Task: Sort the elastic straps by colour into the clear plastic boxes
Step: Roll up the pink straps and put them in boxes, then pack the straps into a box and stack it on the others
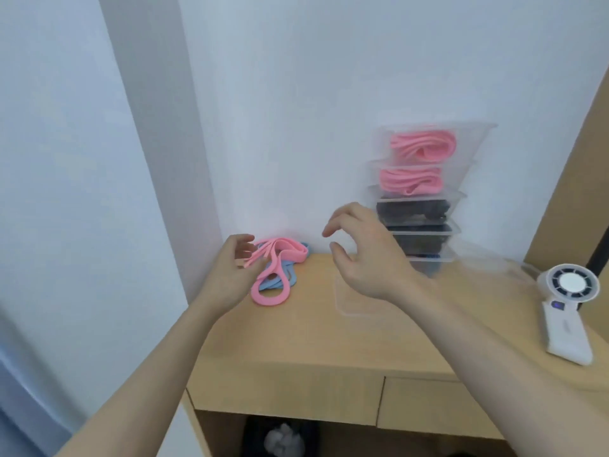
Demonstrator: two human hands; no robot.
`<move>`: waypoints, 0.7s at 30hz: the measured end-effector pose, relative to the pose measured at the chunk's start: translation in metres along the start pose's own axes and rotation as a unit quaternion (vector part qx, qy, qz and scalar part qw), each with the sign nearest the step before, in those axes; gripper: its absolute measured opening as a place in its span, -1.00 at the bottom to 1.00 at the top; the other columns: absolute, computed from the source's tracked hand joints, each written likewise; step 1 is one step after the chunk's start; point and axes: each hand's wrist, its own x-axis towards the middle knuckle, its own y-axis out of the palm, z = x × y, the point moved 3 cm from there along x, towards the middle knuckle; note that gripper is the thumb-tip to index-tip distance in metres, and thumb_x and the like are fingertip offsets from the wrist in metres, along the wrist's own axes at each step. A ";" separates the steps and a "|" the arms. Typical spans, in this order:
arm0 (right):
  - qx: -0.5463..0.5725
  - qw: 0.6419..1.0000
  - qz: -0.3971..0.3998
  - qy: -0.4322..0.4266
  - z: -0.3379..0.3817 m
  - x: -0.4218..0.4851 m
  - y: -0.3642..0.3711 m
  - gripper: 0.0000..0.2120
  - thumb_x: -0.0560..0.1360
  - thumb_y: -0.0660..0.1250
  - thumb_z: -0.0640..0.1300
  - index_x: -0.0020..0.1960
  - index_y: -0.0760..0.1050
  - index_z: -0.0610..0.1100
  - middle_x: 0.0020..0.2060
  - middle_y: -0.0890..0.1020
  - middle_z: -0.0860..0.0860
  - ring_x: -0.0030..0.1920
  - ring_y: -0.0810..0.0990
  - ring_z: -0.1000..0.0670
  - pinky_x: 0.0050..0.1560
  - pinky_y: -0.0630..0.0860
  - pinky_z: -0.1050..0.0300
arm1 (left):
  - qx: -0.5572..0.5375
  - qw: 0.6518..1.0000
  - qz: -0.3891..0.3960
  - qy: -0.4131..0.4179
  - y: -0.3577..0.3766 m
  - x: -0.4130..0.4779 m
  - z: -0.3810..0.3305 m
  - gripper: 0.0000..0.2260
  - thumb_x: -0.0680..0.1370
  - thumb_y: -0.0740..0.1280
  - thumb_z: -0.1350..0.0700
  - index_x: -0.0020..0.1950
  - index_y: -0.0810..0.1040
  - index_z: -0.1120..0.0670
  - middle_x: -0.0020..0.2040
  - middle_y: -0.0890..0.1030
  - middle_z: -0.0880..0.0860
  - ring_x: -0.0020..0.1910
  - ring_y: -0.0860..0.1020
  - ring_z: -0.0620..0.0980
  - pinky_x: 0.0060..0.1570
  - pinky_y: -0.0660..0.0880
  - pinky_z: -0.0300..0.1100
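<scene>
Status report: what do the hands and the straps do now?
Left hand grips pink strap. Right hand open, near empty clear box. Blue straps lie under the pink one.

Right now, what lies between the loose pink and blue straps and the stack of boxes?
In the head view, the right hand hovers open there, above bare desk and an empty clear box beside the stack.

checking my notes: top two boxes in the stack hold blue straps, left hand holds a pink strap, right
No: the head view shows pink straps in the top two boxes, not blue. The left hand does hold a pink strap.
</scene>
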 end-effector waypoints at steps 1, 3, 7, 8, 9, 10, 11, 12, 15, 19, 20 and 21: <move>-0.012 0.999 0.030 -0.001 0.007 -0.001 0.017 -0.82 0.47 0.30 -0.22 0.05 0.55 -0.08 0.07 0.51 0.04 0.13 0.49 -0.03 0.15 0.43 0.01 | 0.016 1.000 -0.005 0.000 -0.005 -0.008 0.012 -0.65 0.55 0.44 0.13 0.30 0.47 -0.04 0.16 0.54 -0.16 0.15 0.51 -0.29 0.00 0.45 -0.36; -0.040 0.995 0.091 0.007 0.018 0.001 0.047 -0.82 0.50 0.30 -0.19 0.09 0.55 -0.06 0.09 0.50 0.03 0.15 0.48 -0.06 0.16 0.42 -0.02 | 0.043 0.999 0.003 0.005 -0.012 -0.019 0.028 -0.71 0.55 0.42 0.17 0.14 0.49 -0.17 0.11 0.53 -0.25 0.08 0.49 -0.41 0.00 0.41 -0.39; -0.128 0.970 0.207 0.023 0.027 0.012 0.085 -0.79 0.57 0.28 -0.06 0.20 0.50 -0.03 0.21 0.45 0.03 0.24 0.41 -0.07 0.15 0.30 0.05 | 0.099 0.995 0.018 0.019 -0.018 -0.019 0.048 -0.73 0.52 0.39 0.16 0.14 0.50 -0.14 0.11 0.49 -0.24 0.10 0.46 -0.26 0.01 0.30 -0.52; -0.147 0.962 0.227 0.028 0.026 0.016 0.091 -0.78 0.56 0.29 -0.06 0.20 0.49 -0.03 0.22 0.44 0.02 0.26 0.42 -0.08 0.15 0.31 0.04 | 0.115 0.993 0.018 0.030 -0.018 -0.015 0.049 -0.76 0.50 0.37 0.10 0.13 0.50 -0.14 0.07 0.46 -0.28 0.09 0.43 -0.26 0.00 0.27 -0.56; -0.164 0.955 0.244 0.034 0.024 0.020 0.096 -0.76 0.55 0.30 -0.07 0.20 0.48 -0.04 0.23 0.43 0.01 0.26 0.42 -0.10 0.14 0.33 0.02 | 0.129 0.991 0.019 0.041 -0.017 -0.011 0.049 -0.78 0.48 0.35 0.05 0.10 0.49 -0.15 0.04 0.43 -0.32 0.05 0.40 -0.29 -0.02 0.25 -0.60; -0.176 0.948 0.262 0.041 0.022 0.024 0.100 -0.74 0.53 0.32 -0.07 0.21 0.46 -0.05 0.24 0.42 -0.01 0.27 0.42 -0.11 0.14 0.35 0.00 | 0.140 0.989 0.020 0.047 -0.016 -0.006 0.049 -0.81 0.49 0.35 0.04 0.07 0.49 -0.16 0.01 0.40 -0.33 0.00 0.36 -0.32 -0.04 0.23 -0.63; -0.186 0.940 0.282 0.047 0.019 0.027 0.105 -0.70 0.52 0.33 -0.06 0.23 0.44 -0.07 0.25 0.41 -0.03 0.28 0.41 -0.12 0.12 0.35 0.00 | 0.148 0.988 0.020 0.047 -0.014 0.000 0.050 -0.82 0.51 0.38 0.06 0.07 0.50 -0.14 0.00 0.39 -0.33 -0.02 0.33 -0.32 -0.04 0.22 -0.64; -0.196 0.930 0.306 0.051 0.018 0.029 0.109 -0.65 0.50 0.34 -0.06 0.26 0.42 -0.08 0.27 0.39 -0.05 0.29 0.40 -0.13 0.11 0.35 0.00 | 0.152 0.987 0.021 0.046 -0.012 0.006 0.053 -0.82 0.52 0.41 0.07 0.08 0.52 -0.11 0.01 0.40 -0.29 0.01 0.31 -0.31 -0.03 0.22 -0.63; -0.227 0.896 0.378 0.045 0.015 0.031 0.124 -0.50 0.46 0.42 0.00 0.33 0.37 -0.09 0.27 0.35 -0.07 0.26 0.41 -0.15 0.06 0.35 0.00 | 0.155 0.986 0.046 0.032 -0.005 0.026 0.064 -0.65 0.44 0.49 -0.04 0.18 0.53 -0.08 0.11 0.43 -0.17 0.14 0.30 -0.25 0.05 0.24 -0.47; -0.219 0.889 0.399 0.050 0.011 0.027 0.143 -0.63 0.53 0.39 0.02 0.28 0.44 -0.06 0.22 0.36 -0.06 0.12 0.47 -0.14 0.00 0.39 0.00 | 0.178 0.980 0.080 0.027 0.003 0.040 0.073 -0.61 0.37 0.53 -0.15 0.13 0.53 -0.12 0.11 0.43 -0.16 0.20 0.32 -0.19 0.17 0.35 -0.25; -0.213 0.894 0.391 0.051 0.010 0.027 0.146 -0.72 0.56 0.34 -0.03 0.24 0.46 -0.06 0.21 0.37 -0.06 0.07 0.48 -0.14 -0.02 0.40 0.00 | 0.188 0.978 0.086 0.030 0.004 0.041 0.076 -0.62 0.39 0.52 -0.15 0.13 0.54 -0.09 0.11 0.44 -0.14 0.21 0.36 -0.14 0.19 0.38 -0.20; -0.208 0.898 0.384 0.050 0.009 0.027 0.148 -0.79 0.58 0.30 -0.08 0.20 0.48 -0.05 0.19 0.38 -0.05 0.04 0.49 -0.14 -0.05 0.41 0.00 | 0.199 0.975 0.090 0.035 0.004 0.042 0.077 -0.62 0.39 0.49 -0.17 0.12 0.55 -0.06 0.09 0.45 -0.13 0.20 0.40 -0.09 0.21 0.41 -0.15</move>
